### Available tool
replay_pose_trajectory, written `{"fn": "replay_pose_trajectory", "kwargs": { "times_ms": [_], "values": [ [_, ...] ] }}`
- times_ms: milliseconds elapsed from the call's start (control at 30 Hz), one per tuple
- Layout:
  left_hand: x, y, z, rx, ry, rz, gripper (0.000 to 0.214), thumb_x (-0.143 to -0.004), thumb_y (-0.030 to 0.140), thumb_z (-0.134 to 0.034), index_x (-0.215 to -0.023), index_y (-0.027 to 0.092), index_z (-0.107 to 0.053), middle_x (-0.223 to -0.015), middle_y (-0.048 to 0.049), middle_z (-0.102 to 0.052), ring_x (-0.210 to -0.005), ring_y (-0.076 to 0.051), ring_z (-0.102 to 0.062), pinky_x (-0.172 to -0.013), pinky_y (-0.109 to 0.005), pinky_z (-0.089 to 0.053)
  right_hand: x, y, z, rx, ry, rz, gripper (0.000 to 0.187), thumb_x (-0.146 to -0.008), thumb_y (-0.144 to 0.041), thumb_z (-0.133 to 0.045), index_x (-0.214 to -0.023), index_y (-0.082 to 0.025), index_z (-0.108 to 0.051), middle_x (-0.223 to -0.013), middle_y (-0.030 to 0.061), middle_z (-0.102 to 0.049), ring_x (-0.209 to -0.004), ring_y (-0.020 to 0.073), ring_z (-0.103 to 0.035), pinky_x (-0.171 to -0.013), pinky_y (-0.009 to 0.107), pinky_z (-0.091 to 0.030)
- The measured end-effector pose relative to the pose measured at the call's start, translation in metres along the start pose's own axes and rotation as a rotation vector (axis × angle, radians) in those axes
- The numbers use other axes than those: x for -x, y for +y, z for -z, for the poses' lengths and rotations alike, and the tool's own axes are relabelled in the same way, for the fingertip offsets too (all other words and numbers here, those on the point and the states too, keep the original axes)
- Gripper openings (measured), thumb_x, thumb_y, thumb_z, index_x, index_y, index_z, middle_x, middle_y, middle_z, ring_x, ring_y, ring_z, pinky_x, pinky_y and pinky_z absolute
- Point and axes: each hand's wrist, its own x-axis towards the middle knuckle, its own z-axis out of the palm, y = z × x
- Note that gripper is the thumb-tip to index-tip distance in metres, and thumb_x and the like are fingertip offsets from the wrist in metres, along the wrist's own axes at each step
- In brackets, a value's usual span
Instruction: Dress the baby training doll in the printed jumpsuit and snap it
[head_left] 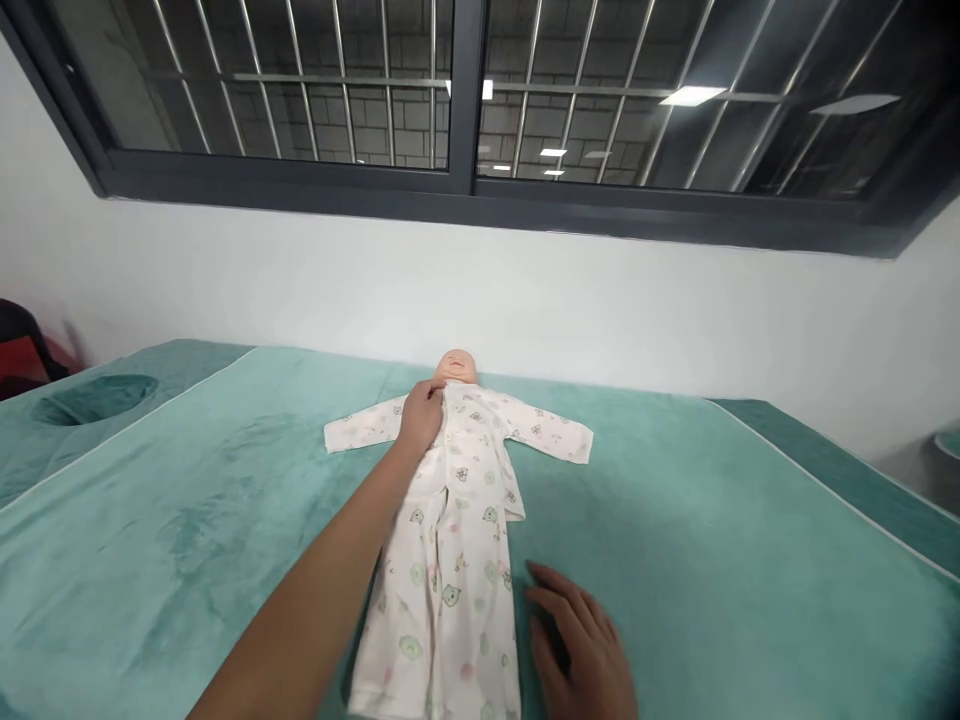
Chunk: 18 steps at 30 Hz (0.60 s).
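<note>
A baby doll (457, 367) lies on its back, its head toward the wall. It wears a white baby shirt (469, 440) printed with small animals, both sleeves spread out sideways. White printed baby pants (469, 600) extend below the shirt toward me, their legs lying straight. My left hand (422, 414) is on the shirt's upper chest, close to the collar, with its fingers together and appearing to pinch the front edge. Beside the pants' lower right, my right hand (581, 640) hovers or rests with fingers curved and apart, holding nothing; whether it touches the bed cover I cannot tell.
A teal plush cover (675, 520) spreads under the doll, with white piping near both sides. A round hole (97, 398) is at the left end. Behind stand a white wall (360, 280) and a dark-framed window (465, 190). A red and black object (22, 355) is far left.
</note>
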Motion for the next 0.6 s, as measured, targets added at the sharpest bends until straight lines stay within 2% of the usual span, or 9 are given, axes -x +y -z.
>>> {"fn": "replay_pose_trajectory", "kwargs": {
  "times_ms": [100, 167, 233, 367, 433, 500, 600],
  "values": [
    [0.010, -0.011, 0.012, 0.011, -0.026, -0.057, 0.028, -0.088, 0.024, -0.043, -0.106, 0.020, -0.064, -0.118, -0.0059, -0.063, -0.111, -0.019, -0.056, -0.101, -0.030, -0.039, -0.032, 0.004, 0.003, -0.239, -0.032, -0.111, 0.021, -0.091, -0.030, -0.047, -0.101, -0.024, -0.064, -0.115, 0.0055, -0.065, -0.098, 0.0200, -0.064, -0.077, 0.031, -0.055],
    [0.016, -0.022, 0.021, 0.015, -0.039, -0.086, 0.028, -0.090, 0.027, -0.043, -0.107, 0.021, -0.064, -0.120, -0.0055, -0.061, -0.114, -0.018, -0.054, -0.103, -0.030, -0.037, -0.069, 0.003, 0.004, -0.414, -0.029, -0.194, 0.023, -0.093, -0.031, -0.044, -0.102, -0.022, -0.063, -0.114, 0.0066, -0.064, -0.098, 0.0180, -0.063, -0.078, 0.028, -0.054],
    [0.018, -0.030, 0.027, 0.018, -0.044, -0.105, 0.028, -0.090, 0.030, -0.044, -0.109, 0.021, -0.064, -0.121, -0.0059, -0.059, -0.116, -0.018, -0.052, -0.104, -0.029, -0.036, -0.116, 0.000, -0.001, -0.472, -0.007, -0.253, 0.023, -0.092, -0.033, -0.045, -0.104, -0.022, -0.061, -0.110, 0.0055, -0.064, -0.096, 0.0166, -0.062, -0.076, 0.026, -0.052],
    [0.007, -0.030, 0.027, 0.015, -0.079, -0.231, 0.028, -0.089, 0.030, -0.047, -0.112, 0.023, -0.063, -0.126, -0.0049, -0.055, -0.121, -0.018, -0.048, -0.105, -0.029, -0.036, -0.222, -0.013, -0.032, -0.401, -0.003, -0.239, 0.020, -0.089, -0.031, -0.045, -0.098, -0.019, -0.059, -0.099, 0.0037, -0.063, -0.085, 0.0147, -0.058, -0.072, 0.026, -0.046],
    [-0.005, -0.024, 0.021, 0.020, -0.083, -0.236, 0.029, -0.089, 0.027, -0.047, -0.112, 0.022, -0.063, -0.125, -0.0053, -0.056, -0.119, -0.019, -0.050, -0.103, -0.030, -0.038, -0.266, -0.018, -0.052, -0.284, -0.111, -0.263, 0.022, -0.089, -0.036, -0.046, -0.091, -0.018, -0.058, -0.089, 0.0033, -0.063, -0.075, 0.0144, -0.056, -0.069, 0.027, -0.042],
    [-0.018, -0.018, 0.013, -0.022, -0.089, -0.205, 0.029, -0.087, 0.021, -0.046, -0.109, 0.021, -0.066, -0.118, -0.0066, -0.061, -0.112, -0.022, -0.053, -0.100, -0.034, -0.040, -0.297, -0.020, -0.069, -0.143, -0.257, -0.315, 0.031, -0.089, -0.046, -0.046, -0.080, -0.017, -0.056, -0.078, 0.0034, -0.060, -0.067, 0.0151, -0.053, -0.064, 0.028, -0.039],
    [-0.033, -0.016, 0.003, -0.141, -0.152, -0.254, 0.034, -0.083, 0.012, -0.044, -0.102, 0.022, -0.070, -0.108, -0.0070, -0.064, -0.105, -0.025, -0.054, -0.098, -0.038, -0.040, -0.316, -0.016, -0.083, -0.074, -0.417, -0.345, 0.044, -0.087, -0.058, -0.042, -0.073, -0.018, -0.051, -0.072, 0.0032, -0.058, -0.061, 0.0149, -0.050, -0.059, 0.026, -0.034]
  ]
}}
